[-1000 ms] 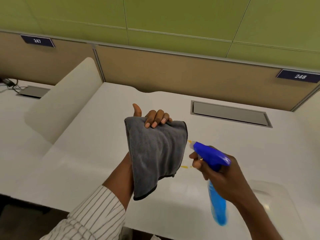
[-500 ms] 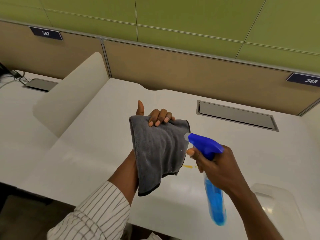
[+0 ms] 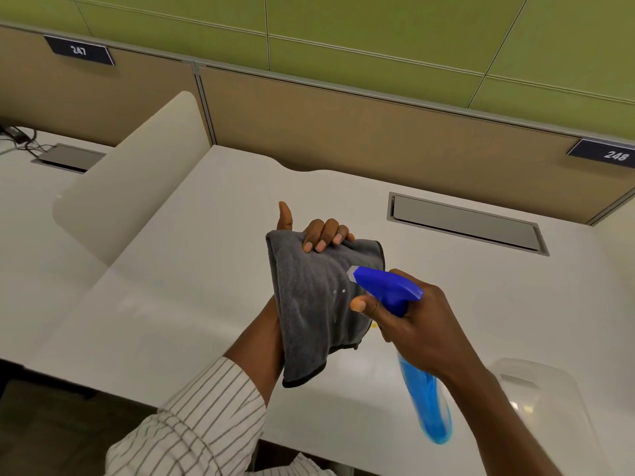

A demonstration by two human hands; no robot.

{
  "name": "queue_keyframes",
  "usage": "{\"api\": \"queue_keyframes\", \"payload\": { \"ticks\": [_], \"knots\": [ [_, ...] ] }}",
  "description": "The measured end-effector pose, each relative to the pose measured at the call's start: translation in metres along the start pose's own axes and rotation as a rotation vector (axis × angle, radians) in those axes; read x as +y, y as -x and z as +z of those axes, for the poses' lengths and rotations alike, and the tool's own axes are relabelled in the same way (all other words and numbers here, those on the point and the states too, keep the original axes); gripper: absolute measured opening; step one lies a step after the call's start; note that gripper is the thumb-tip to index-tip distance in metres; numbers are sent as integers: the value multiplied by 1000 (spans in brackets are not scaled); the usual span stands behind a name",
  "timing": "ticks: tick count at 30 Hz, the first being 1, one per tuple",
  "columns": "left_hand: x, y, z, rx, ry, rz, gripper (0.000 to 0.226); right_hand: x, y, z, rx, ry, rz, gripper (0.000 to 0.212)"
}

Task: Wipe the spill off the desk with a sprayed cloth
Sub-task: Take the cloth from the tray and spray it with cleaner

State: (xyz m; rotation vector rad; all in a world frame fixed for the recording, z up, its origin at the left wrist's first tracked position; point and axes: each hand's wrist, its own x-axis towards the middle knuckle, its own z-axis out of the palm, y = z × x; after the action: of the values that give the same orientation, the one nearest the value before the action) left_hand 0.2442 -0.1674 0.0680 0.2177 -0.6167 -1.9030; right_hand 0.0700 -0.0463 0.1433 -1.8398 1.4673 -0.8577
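Grey cloth (image 3: 323,304) hangs from your left hand (image 3: 321,233), gripped above the desk (image 3: 192,304). Your right hand (image 3: 417,324) clasps the spray bottle (image 3: 388,286), nozzle close to the cloth. Wet it evenly; the yellow spill (image 3: 374,325) lies just behind the cloth, mostly hidden.

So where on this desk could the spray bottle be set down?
Bare desk lies left of the cloth, up to the divider, and behind it beside the cable hatch. Crowded: under the right hand, where a yellow spill peeks out, and by the clear lid.
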Motion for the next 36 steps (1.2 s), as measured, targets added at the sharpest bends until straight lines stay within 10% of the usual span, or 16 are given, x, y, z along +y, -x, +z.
{"api": "queue_keyframes", "payload": {
  "ticks": [8,19,36],
  "knots": [
    [-1,2,-1,98,77,3,100,13,-8,-18,77,117,77,62],
    [-11,6,-12,47,-27,-15,96,0,-1,-1,-125,94,-13,26],
    [-19,8,-13,74,22,-47,91,21,-9,-21,-8,172,98,40]
  ]
}}
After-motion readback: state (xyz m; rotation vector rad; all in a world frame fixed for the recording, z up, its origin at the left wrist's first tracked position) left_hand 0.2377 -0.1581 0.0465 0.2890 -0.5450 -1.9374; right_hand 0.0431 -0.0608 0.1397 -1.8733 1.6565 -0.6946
